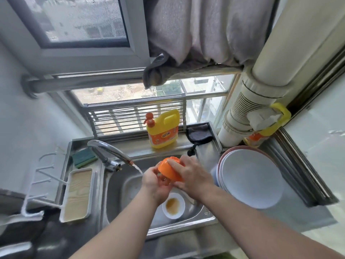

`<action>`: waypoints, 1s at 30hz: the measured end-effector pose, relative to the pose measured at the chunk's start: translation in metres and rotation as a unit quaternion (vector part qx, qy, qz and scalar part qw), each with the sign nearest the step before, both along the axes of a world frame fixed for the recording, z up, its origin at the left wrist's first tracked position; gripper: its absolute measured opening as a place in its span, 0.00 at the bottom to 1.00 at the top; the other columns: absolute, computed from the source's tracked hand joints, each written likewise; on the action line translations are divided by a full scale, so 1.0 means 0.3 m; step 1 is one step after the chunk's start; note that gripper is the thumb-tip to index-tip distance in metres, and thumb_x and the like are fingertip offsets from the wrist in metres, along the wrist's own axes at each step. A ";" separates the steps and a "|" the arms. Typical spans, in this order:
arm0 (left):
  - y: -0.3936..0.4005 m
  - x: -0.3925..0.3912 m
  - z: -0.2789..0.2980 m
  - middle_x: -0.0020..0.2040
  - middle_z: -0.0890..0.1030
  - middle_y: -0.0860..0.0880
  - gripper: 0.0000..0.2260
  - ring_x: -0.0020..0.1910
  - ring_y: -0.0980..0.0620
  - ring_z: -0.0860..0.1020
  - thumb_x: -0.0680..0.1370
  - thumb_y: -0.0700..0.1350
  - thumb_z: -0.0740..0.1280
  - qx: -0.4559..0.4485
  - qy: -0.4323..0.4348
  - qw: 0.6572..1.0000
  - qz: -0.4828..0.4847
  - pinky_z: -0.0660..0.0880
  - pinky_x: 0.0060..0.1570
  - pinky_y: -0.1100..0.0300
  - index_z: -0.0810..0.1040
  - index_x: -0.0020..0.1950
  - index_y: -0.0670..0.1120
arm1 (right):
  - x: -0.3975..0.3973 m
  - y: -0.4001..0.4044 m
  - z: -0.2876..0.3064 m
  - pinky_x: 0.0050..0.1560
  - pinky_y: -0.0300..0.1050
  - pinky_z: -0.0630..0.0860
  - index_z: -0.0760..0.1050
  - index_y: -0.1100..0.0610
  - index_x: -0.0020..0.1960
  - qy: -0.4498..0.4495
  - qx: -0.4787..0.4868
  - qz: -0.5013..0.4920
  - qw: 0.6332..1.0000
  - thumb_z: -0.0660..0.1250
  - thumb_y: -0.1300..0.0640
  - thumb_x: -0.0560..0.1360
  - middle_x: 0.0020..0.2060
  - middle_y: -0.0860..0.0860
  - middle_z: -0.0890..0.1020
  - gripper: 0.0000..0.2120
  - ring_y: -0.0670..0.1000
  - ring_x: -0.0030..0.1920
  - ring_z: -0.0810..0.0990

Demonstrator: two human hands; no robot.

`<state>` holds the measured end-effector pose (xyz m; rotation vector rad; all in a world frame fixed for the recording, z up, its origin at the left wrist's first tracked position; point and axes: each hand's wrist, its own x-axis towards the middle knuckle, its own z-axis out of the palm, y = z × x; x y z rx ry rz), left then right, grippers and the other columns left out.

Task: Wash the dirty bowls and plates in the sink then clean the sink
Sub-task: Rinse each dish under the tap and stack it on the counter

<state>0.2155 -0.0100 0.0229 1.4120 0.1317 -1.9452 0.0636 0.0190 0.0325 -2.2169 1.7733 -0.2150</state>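
Observation:
An orange bowl (169,170) is held tilted over the steel sink (119,191). My right hand (192,173) grips its outer side from the right. My left hand (155,181) holds its rim from the left, fingers reaching inside. Water runs from the faucet (110,152) just left of my hands. Below my hands, a small white dish (173,205) with brown residue lies in the sink basin.
Upside-down white plates (250,176) are stacked on the counter right of the sink. A yellow detergent bottle (162,128) and dark cloth (199,133) stand on the back ledge. A green sponge (84,157) and a wood-patterned tray (77,195) lie to the left.

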 end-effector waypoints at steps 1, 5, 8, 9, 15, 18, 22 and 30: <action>-0.005 -0.014 -0.008 0.48 0.86 0.40 0.18 0.45 0.42 0.83 0.85 0.52 0.56 -0.012 -0.005 1.000 0.002 0.81 0.48 0.51 0.81 0.59 0.42 | -0.016 -0.004 -0.006 0.57 0.60 0.79 0.61 0.38 0.78 0.022 -0.019 0.030 0.999 0.74 0.41 0.74 0.61 0.51 0.71 0.37 0.59 0.61 0.71; -0.002 -0.060 -0.033 0.63 0.84 0.36 0.27 0.64 0.38 0.80 0.87 0.59 0.52 -0.032 -0.014 0.999 -0.009 0.76 0.64 0.45 0.76 0.71 0.40 | -0.062 -0.005 -0.035 0.41 0.56 0.82 0.75 0.43 0.71 0.010 -0.139 0.088 0.986 0.83 0.48 0.64 0.55 0.53 0.78 0.37 0.61 0.53 0.79; 0.014 -0.087 -0.039 0.58 0.84 0.42 0.24 0.57 0.44 0.80 0.86 0.61 0.56 -0.064 -0.082 0.995 -0.005 0.76 0.52 0.52 0.78 0.69 0.45 | -0.105 0.005 -0.048 0.58 0.59 0.80 0.72 0.45 0.75 -0.083 -0.087 0.067 0.990 0.79 0.48 0.71 0.61 0.54 0.78 0.35 0.61 0.59 0.77; 0.019 -0.104 -0.041 0.57 0.84 0.44 0.24 0.56 0.45 0.79 0.86 0.62 0.55 -0.085 -0.108 0.990 -0.019 0.75 0.53 0.52 0.79 0.67 0.47 | -0.124 0.012 -0.046 0.64 0.58 0.77 0.70 0.46 0.77 -0.139 -0.049 0.027 0.989 0.75 0.48 0.75 0.64 0.54 0.77 0.32 0.60 0.62 0.76; 0.064 -0.411 0.023 0.54 0.83 0.46 0.08 0.47 0.46 0.81 0.87 0.54 0.59 -0.264 -0.300 0.880 -0.257 0.79 0.47 0.50 0.74 0.63 0.55 | -0.384 0.078 -0.022 0.64 0.47 0.72 0.74 0.52 0.74 -0.353 0.055 -0.361 0.861 0.54 0.45 0.87 0.65 0.55 0.81 0.21 0.58 0.66 0.78; 0.090 -0.574 0.016 0.52 0.82 0.47 0.15 0.46 0.46 0.85 0.84 0.48 0.65 -0.309 -0.336 0.797 -0.395 0.85 0.51 0.45 0.71 0.71 0.56 | -0.576 0.138 -0.024 0.61 0.60 0.77 0.75 0.52 0.69 -0.284 0.060 -0.425 0.857 0.50 0.43 0.87 0.59 0.57 0.83 0.21 0.61 0.59 0.80; 0.122 -0.716 -0.015 0.50 0.83 0.50 0.22 0.44 0.48 0.86 0.83 0.47 0.66 -0.316 -0.337 0.760 -0.458 0.85 0.51 0.47 0.68 0.77 0.56 | -0.749 0.217 -0.018 0.62 0.57 0.77 0.64 0.47 0.79 -0.161 0.079 -0.390 0.903 0.49 0.45 0.88 0.65 0.54 0.81 0.21 0.59 0.62 0.80; 0.152 -0.771 -0.114 0.49 0.86 0.49 0.16 0.43 0.50 0.86 0.82 0.45 0.68 -0.288 -0.289 0.811 -0.420 0.85 0.52 0.48 0.74 0.70 0.53 | -0.864 0.251 -0.005 0.59 0.55 0.75 0.66 0.49 0.77 -0.112 0.121 -0.347 0.923 0.54 0.46 0.87 0.67 0.55 0.80 0.20 0.60 0.63 0.79</action>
